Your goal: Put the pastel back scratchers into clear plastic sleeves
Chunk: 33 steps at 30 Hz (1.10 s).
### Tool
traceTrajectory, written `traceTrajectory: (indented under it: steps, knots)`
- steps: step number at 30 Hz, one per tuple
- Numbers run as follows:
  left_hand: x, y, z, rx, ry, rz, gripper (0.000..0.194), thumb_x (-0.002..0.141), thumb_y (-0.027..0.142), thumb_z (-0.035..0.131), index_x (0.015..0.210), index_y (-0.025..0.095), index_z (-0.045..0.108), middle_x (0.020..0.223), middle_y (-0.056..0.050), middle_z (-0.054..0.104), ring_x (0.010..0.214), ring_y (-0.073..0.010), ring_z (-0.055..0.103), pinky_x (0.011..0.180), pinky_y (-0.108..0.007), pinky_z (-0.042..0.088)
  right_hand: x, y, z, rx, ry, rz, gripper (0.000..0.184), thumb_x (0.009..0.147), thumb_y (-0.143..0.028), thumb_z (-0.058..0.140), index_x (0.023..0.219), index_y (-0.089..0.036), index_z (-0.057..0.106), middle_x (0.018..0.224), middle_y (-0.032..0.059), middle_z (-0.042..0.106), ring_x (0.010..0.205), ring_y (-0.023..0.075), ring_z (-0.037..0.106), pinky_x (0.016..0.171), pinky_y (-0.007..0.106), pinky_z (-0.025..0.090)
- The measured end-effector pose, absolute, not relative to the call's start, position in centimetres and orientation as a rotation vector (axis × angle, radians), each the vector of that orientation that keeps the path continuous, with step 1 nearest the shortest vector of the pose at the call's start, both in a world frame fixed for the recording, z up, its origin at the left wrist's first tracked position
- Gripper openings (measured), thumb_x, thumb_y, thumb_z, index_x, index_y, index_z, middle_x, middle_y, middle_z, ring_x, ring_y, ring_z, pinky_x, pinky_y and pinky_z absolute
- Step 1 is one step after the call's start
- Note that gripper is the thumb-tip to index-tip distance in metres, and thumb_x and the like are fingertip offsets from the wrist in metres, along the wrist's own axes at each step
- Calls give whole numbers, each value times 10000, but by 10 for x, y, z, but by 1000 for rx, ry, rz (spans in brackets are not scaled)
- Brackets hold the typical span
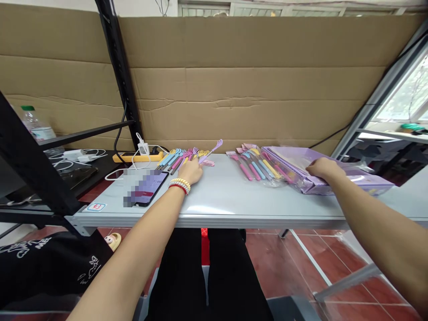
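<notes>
The left hand (pixel 191 171) has its fingers closed around a slim pale-purple stick with a clawed tip (pixel 211 151), which slants up and clear of the row of loose blue, magenta and yellow claw-tipped sticks (pixel 173 158) on the grey-white desk (pixel 214 196). Those lie side by side, probably for easy picking. The right hand (pixel 325 170) rests at the open light-purple box (pixel 309 183), perhaps steadying it; its curled fingertips are hidden, so their grip cannot be told. Plastic-sleeved coloured sticks (pixel 257 167) lie fanned beside the box.

On the worktop (pixel 217 191), phone (pixel 156 185) near left, loose sticks (pixel 174 158) beyond, bagged sticks (pixel 257 167) right, box (pixel 317 183) farther right
</notes>
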<state>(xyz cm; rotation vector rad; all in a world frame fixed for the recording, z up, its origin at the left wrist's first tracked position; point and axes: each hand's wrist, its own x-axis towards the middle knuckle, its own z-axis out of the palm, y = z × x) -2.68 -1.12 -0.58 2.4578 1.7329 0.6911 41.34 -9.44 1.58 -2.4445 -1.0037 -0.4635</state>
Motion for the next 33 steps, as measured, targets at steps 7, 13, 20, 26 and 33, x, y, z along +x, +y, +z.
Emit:
traceTrajectory:
  steps: [7,13,20,26,33]
  knots:
    - [-25,-16,-3,2458,1665,756,379,914,423,339,1077,178,578,1047,-156,671,1024,-306,609,818,-390,458,386,-109,30,-2444,-937,-401,346,711,-124,600,1030,-163,726,1025,257,660,877,282,623,674,387,384]
    - [-23,-14,-4,2381,1650,934,322,913,347,352,1082,175,566,1011,-149,689,973,-300,629,787,-377,454,343,-102,71,-2061,-1001,-578,292,799,-140,532,1023,-90,711,1040,232,677,1006,274,606,858,384,416]
    - [-24,-10,-3,2190,1597,1218,285,943,332,326,1043,170,538,939,-135,691,905,-271,642,738,-335,444,226,-51,71,-1382,-1289,89,686,685,-61,544,1343,-185,395,997,80,680,522,113,580,508,262,492]
    - [-27,-4,-11,2279,1387,1251,271,942,320,363,1101,174,528,904,-94,684,849,-236,640,753,-327,449,146,-20,9,-1367,-1514,526,289,696,-102,533,955,-146,655,714,39,667,485,115,557,437,220,439]
    - [-21,-13,-11,2519,889,1009,315,885,302,467,1151,213,611,1062,-56,683,956,-195,608,863,-297,439,145,-27,-11,-883,-1532,960,304,626,-359,710,857,-162,706,839,51,704,781,180,638,659,277,511]
